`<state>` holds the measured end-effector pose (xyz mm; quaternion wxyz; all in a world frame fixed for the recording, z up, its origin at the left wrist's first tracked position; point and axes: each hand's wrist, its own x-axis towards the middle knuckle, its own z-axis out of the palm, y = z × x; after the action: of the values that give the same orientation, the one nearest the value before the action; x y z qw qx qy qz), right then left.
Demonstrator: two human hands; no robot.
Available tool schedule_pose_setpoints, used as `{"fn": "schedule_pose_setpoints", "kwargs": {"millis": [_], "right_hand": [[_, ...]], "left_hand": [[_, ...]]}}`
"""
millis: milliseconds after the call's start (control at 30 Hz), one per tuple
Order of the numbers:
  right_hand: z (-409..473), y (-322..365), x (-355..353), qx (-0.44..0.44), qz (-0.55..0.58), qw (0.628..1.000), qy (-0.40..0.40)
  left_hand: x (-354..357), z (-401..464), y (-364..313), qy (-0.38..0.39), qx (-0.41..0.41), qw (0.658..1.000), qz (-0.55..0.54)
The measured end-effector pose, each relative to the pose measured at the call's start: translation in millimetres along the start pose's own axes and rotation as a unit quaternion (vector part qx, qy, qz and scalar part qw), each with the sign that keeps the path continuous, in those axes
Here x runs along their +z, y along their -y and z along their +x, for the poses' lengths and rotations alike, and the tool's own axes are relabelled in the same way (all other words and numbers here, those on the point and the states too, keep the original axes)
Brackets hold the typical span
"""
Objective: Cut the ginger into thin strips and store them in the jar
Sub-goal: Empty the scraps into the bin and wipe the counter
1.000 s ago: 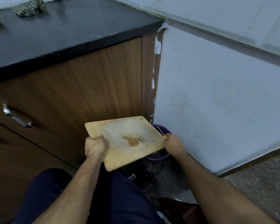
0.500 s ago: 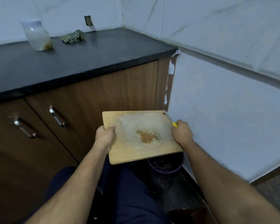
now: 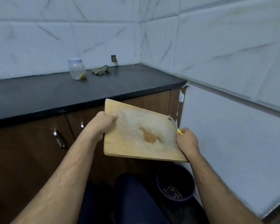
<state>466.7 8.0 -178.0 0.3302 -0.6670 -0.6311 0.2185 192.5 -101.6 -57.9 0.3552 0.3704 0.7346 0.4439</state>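
wooden cutting board [image 3: 141, 135] held bare by the left hand [image 3: 103, 122], right hand [image 3: 187, 140] gripping board and knife [image 3: 174, 125]: cleanup, set it on the table [image 3: 55, 92] beside the lidded jar [image 3: 76, 68].

Bare forearms, dark navy trousers [image 3: 132, 199]

Right hand [image 3: 187, 140] hides the knife [image 3: 174, 125] handle.

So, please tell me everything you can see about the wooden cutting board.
The cutting board is a pale wooden rectangle with rounded corners and a small hole at one corner. Its top is whitish with wear and bears an orange-brown stain. It is held in the air, tilted, before the cabinet. The left hand grips its left edge; the right hand holds the right edge.
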Motion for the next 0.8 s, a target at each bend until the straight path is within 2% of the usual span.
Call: {"fn": "schedule_pose_setpoints", "kwargs": {"millis": [133, 367, 633, 800], "right_hand": [[-5, 43, -14, -0.03, 0.004, 0.999, -0.036], [17, 144, -22, -0.106, -0.008, 0.992, -0.062], [66, 275, 26, -0.153, -0.028, 0.988, -0.006], [101, 329, 84, -0.155, -0.059, 0.985, 0.047]], "left_hand": [[-31, -5, -22, -0.052, 0.057, 0.997, 0.005], [-103, 2, -40, -0.141, 0.082, 0.986, -0.024], [-186, 68, -43, -0.282, 0.069, 0.956, 0.035], [-225, 139, -25, -0.31, 0.017, 0.945, 0.101]]}}
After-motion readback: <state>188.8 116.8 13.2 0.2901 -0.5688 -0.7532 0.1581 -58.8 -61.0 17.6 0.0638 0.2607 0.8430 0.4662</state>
